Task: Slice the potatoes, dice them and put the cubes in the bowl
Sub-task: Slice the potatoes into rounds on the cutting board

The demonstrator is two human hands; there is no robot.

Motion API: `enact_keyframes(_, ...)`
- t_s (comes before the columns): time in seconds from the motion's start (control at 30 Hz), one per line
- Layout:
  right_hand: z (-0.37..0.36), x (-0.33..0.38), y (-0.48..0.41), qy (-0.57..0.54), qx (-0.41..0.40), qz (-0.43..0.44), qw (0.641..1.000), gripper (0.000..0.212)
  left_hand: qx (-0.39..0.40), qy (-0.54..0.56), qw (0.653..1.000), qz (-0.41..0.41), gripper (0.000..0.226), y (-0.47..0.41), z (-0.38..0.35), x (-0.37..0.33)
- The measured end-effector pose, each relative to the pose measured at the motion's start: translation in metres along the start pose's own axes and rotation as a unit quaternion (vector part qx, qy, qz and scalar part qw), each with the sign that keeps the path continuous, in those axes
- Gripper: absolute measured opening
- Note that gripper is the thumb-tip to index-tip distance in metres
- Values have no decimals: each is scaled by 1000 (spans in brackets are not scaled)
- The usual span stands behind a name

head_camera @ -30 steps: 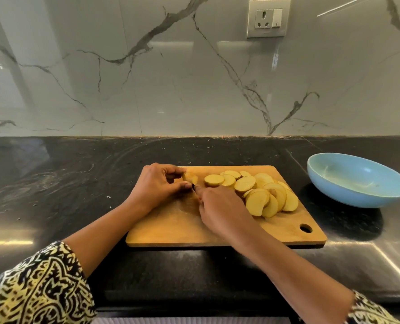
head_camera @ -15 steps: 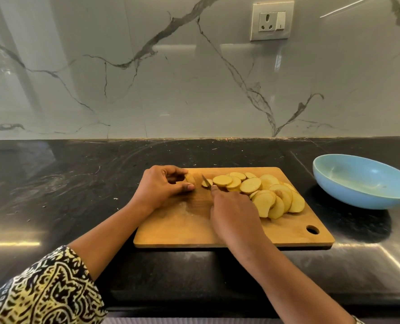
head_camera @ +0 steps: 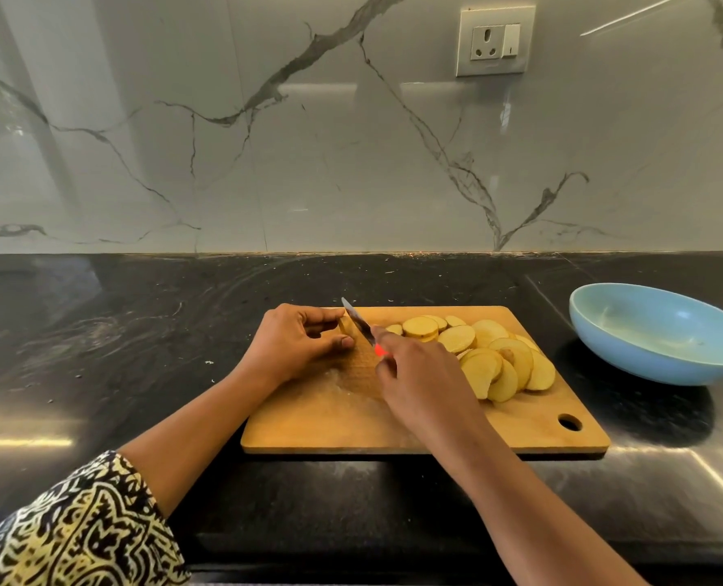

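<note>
Step in hand: slicing. The person is working on a small potato stub (head_camera: pixel 344 325) at the far left of the cutting board (head_camera: pixel 351 429), apparently the last piece to slice. The left hand (head_camera: pixel 296 344) is pinching the stub, with fingers curled over it and the thumb tucked low on the near side. The right hand (head_camera: pixel 418 374) is clamping the knife (head_camera: pixel 357 324) by its handle, of which only a red patch is showing. The blade is angling far-left, just beside the stub's right face, and whether the edge is already biting cannot be told. The finished slices (head_camera: pixel 478 353) are lying overlapped across the right half of the board, none diced yet. The blue bowl (head_camera: pixel 630 357) is sitting on the counter (head_camera: pixel 140 353) to the right of the board, apart from it, and is holding no cubes. Judgement: with so little potato to grip, the left fingertips are best curled back, knuckles guiding the blade. The cut should be running straight down at a thickness matching the slices. Risk: the rounded piece may be rolling or slipping under pressure, so laying it cut face down looks safer.
</note>
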State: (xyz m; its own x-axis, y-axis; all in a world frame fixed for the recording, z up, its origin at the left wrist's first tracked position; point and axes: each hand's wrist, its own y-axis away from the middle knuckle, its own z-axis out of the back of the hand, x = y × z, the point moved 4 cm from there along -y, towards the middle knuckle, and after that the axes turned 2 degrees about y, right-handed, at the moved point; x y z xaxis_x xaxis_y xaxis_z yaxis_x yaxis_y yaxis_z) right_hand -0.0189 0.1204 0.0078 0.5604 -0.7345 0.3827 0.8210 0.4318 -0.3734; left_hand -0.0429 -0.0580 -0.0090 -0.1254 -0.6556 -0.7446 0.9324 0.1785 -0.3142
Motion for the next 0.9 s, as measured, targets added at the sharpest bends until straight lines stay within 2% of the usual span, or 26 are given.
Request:
enact_keyframes(0.3,-2,2,-2,0,12,-2,1000,49,9,-15,1000,-22,41,1,-3,-5)
enact_keyframes(0.63,-4,4,-2,3,20,-1,1000,50,6,-24,999,-30,39,0,-3,-3)
enact_keyframes(0.9,-8,14,-22,77,77,10,994,48,4,-38,999,-39,36,0,-5,-6)
